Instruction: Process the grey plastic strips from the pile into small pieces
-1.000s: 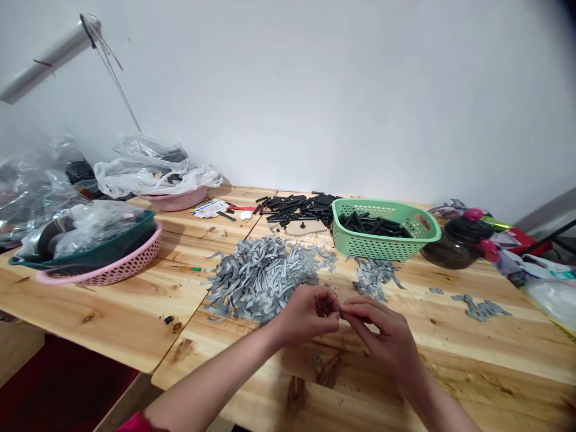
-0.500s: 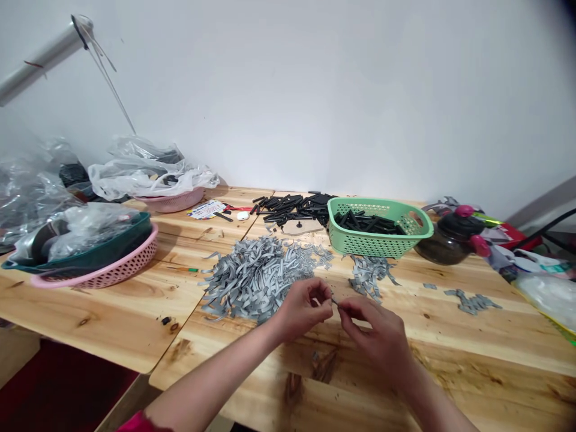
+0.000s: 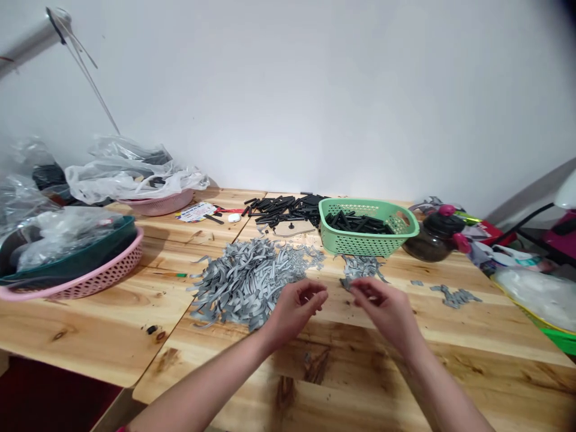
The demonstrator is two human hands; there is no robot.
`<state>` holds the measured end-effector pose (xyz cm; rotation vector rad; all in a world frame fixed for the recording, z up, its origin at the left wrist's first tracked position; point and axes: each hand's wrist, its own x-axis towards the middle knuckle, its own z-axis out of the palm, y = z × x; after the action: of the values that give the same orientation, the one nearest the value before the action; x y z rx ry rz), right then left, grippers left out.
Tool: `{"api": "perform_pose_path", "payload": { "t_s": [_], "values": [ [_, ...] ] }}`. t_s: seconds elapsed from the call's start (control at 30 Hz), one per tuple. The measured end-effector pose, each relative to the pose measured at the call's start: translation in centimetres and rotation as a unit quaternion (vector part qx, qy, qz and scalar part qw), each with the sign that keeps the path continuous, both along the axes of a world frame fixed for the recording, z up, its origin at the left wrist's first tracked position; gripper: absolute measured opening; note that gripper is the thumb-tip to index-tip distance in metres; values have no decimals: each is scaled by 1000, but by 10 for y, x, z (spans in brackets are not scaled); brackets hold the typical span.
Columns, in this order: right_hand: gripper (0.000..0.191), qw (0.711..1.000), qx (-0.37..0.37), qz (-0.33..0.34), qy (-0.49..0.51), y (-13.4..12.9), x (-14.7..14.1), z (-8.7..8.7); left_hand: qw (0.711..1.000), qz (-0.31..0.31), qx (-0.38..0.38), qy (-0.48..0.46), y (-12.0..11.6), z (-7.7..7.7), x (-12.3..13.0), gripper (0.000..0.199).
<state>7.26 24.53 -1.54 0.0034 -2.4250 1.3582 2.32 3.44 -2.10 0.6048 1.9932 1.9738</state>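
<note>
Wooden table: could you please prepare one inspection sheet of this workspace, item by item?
Surface: table, knotted wood with visible seam and small scraps.
Job's things: grey strips heaped beside the left hand; smaller pile before the green basket, which holds black pieces.
Clutter: plastic bags left, dark container right.
Grip: left hand and right hand apart, fingers curled; anything held is unclear.
Cables: cord hanging from silver tube, upper left.
Surroundings: pale wall behind; no other person seen.

The left hand (image 3: 297, 311) and right hand (image 3: 389, 309) are bare, pinkish-red sleeve (image 3: 121, 429) edging the left forearm (image 3: 209, 387).
</note>
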Motion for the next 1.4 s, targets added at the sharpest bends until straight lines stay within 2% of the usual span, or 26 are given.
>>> {"api": "perform_pose_path", "payload": {
  "t_s": [0.03, 0.1, 0.17, 0.23, 0.4, 0.5, 0.57, 0.7, 0.9, 0.97, 1.03, 1.13, 1.2, 1.3, 1.4],
  "values": [
    [29, 992, 85, -93, 17, 18, -2, 1, 1000, 12, -9, 7, 0, -1, -1, 37],
    [28, 948, 233, -213, -21, 52, -6, 3, 998, 29, -39, 34, 1, -3, -2, 36],
    [32, 913, 311, -253, -79, 74, -7, 3, 995, 39, -74, 63, 1, -2, -1, 31],
    [32, 908, 325, -240, -113, 78, -10, 0, 990, 47, -99, 83, 1, 0, -1, 28],
    [34, 942, 278, -117, -144, 49, -25, -23, 985, 59, -124, 101, 1, 0, 0, 25],
    [50, 944, 290, -109, -112, 38, -34, -36, 983, 58, -138, 109, 1, -1, -1, 25],
    [45, 949, 287, -99, -87, 35, -38, -40, 981, 54, -146, 112, 1, -2, -1, 25],
    [25, 966, 244, -51, -76, 32, -42, -43, 981, 51, -152, 110, 2, -5, -1, 26],
    [24, 979, 167, -87, -77, 33, -40, -42, 990, 34, -124, 58, 6, -14, -3, 26],
    [26, 988, 97, -100, -70, 33, -39, -41, 994, 24, -107, 29, 6, -16, -4, 26],
    [33, 993, -16, -93, -65, 31, -38, -38, 996, 16, -84, 1, 7, -17, -4, 27],
    [46, 981, -175, -44, -71, 19, -34, -30, 998, 9, -26, -49, 9, -13, -2, 34],
    [51, 969, -235, -6, -77, 6, -28, -24, 995, -3, 29, -101, 10, -9, 0, 47],
    [44, 960, -257, 61, -90, -17, -17, -16, 973, -46, 116, -193, 10, -3, 5, 63],
    [34, 957, -250, 119, -91, -38, -8, -14, 945, -80, 191, -251, 11, -2, 8, 56]
  ]
}}
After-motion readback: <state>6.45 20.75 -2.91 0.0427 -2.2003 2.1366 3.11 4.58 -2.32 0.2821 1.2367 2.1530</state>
